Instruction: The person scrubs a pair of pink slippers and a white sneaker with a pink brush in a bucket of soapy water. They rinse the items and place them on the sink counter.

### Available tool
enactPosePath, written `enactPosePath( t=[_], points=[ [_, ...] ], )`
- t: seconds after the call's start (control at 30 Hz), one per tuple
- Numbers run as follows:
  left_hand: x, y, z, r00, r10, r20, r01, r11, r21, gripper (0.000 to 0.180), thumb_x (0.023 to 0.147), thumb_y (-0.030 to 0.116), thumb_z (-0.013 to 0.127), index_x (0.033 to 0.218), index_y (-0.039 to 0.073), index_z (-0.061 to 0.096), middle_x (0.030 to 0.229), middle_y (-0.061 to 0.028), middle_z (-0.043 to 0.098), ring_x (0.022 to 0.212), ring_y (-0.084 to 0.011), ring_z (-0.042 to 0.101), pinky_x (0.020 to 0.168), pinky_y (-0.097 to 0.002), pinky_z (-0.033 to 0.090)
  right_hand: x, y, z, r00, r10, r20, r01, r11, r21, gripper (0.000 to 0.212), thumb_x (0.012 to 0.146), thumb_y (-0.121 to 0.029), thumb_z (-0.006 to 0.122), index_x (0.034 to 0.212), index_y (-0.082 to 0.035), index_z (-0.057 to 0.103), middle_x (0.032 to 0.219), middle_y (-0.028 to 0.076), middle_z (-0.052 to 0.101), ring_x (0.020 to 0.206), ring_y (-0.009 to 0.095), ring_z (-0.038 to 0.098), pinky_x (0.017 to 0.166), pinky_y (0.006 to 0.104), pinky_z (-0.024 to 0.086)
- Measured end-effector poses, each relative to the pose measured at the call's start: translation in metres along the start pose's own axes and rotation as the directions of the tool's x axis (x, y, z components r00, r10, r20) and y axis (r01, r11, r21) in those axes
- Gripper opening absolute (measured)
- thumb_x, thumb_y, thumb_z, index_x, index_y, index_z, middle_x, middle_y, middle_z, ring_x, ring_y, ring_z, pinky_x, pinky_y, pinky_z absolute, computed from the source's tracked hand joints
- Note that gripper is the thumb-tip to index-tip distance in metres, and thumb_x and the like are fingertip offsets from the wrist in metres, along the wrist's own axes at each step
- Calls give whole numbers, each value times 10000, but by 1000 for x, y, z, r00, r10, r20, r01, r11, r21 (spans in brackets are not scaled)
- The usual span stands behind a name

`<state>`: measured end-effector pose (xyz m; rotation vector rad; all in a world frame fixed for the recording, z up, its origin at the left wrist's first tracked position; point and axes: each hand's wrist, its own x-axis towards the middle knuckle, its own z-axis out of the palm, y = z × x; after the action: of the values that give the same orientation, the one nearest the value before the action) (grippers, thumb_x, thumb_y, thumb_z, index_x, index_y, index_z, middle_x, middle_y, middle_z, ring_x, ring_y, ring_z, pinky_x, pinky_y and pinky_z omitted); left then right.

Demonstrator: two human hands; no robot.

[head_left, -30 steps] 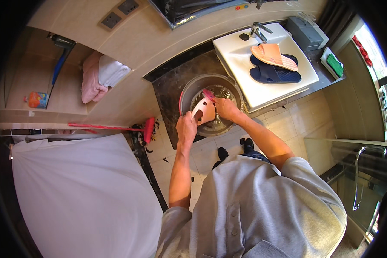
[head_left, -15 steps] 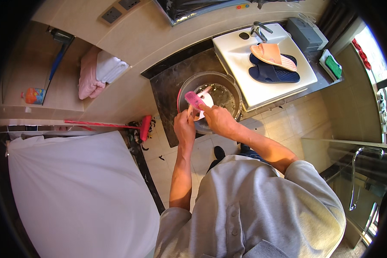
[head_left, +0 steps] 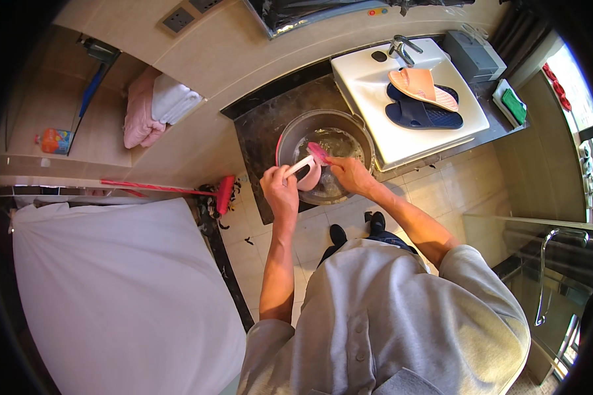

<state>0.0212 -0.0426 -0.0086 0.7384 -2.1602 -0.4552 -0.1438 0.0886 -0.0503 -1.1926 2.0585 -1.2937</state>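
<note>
Left hand [head_left: 280, 191] at eight o'clock on a round gray tub [head_left: 291, 136] grips one end of a pale peach slipper [head_left: 311, 176], tilted edge-on above the water [head_left: 337, 139]. Across from it, at four o'clock, the right hand [head_left: 353, 175] is closed around a pink brush [head_left: 318, 153], whose head sits near the middle of the tub, up against the slipper's far end; whether the bristles touch the sole cannot be made out. Scrubbing appears to be the step in hand, the left steadying and the right working. Judged from this pose, the next move calls for a firm left grip and a brush stroke along the sole, with a turn of the slipper to reach its strap side. At two o'clock, in a white sink [head_left: 370, 135], an orange slipper [head_left: 412, 82] lies across a dark blue pair [head_left: 418, 117].
</note>
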Motion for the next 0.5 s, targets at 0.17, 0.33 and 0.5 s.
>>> enactPosePath(
  t=[0.17, 0.33, 0.5],
  points=[
    [5, -8, 8, 961, -227, 158, 262, 932, -252, 91, 833, 28, 659, 908, 11, 708, 799, -156, 658, 731, -327, 648, 678, -407, 512, -23, -77, -9, 993, -111, 38, 114, 991, -77, 380, 940, -115, 560, 1311, -49, 612, 900, 276, 679, 818, 446, 670, 735, 497, 537],
    [10, 4, 15, 951, -251, 179, 284, 939, -195, 51, 836, 27, 666, 827, -7, 703, 748, -190, 669, 651, -315, 663, 608, -398, 504, -30, -100, -3, 991, -136, 10, 135, 966, -222, 372, 941, -103, 569, 1311, -74, 592, 815, 259, 659, 726, 444, 664, 647, 522, 549],
    [11, 8, 21, 957, -240, 161, 276, 926, -258, 120, 813, 19, 708, 926, -10, 737, 783, -176, 692, 687, -300, 671, 646, -397, 517, -18, -68, -10, 983, -164, -82, 143, 964, -223, 377, 931, -147, 555, 1303, -105, 604, 825, 261, 673, 688, 458, 669, 597, 530, 546]
  ],
)
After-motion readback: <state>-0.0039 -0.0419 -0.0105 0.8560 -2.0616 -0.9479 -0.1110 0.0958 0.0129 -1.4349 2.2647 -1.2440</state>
